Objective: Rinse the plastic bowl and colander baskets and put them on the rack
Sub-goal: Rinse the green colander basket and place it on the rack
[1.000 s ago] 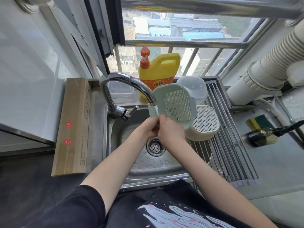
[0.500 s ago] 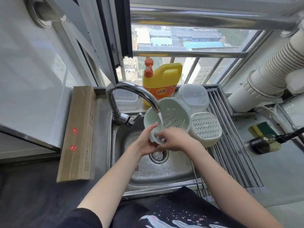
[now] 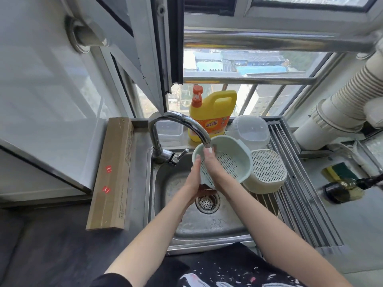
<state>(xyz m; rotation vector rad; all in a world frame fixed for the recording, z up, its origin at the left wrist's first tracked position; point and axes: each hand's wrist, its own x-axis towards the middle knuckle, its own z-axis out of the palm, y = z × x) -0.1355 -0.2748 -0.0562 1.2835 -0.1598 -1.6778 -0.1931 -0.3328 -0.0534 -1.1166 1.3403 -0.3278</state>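
Note:
A pale green colander basket [image 3: 232, 160] hangs over the sink under the faucet spout [image 3: 184, 125], its open side facing me. My left hand [image 3: 194, 177] grips its near left rim, thumb on the edge. My right hand [image 3: 211, 164] lies inside the basket with fingers reaching up to the running water. A cream colander basket [image 3: 267, 172] lies bottom-up on the roll-up rack [image 3: 306, 204] just to the right. A clear plastic bowl [image 3: 250, 131] leans behind them at the back of the rack.
The steel sink [image 3: 207, 222] has a drain strainer [image 3: 207, 203] below my hands. A yellow detergent bottle [image 3: 211, 114] stands on the sill. A long cardboard box [image 3: 112, 172] lies left of the sink. A sponge [image 3: 339, 172] and dark bottle [image 3: 342, 189] sit on the right counter.
The green basket turned from showing its bottom to facing open toward me under the water. My right hand moved from the rim into the basket.

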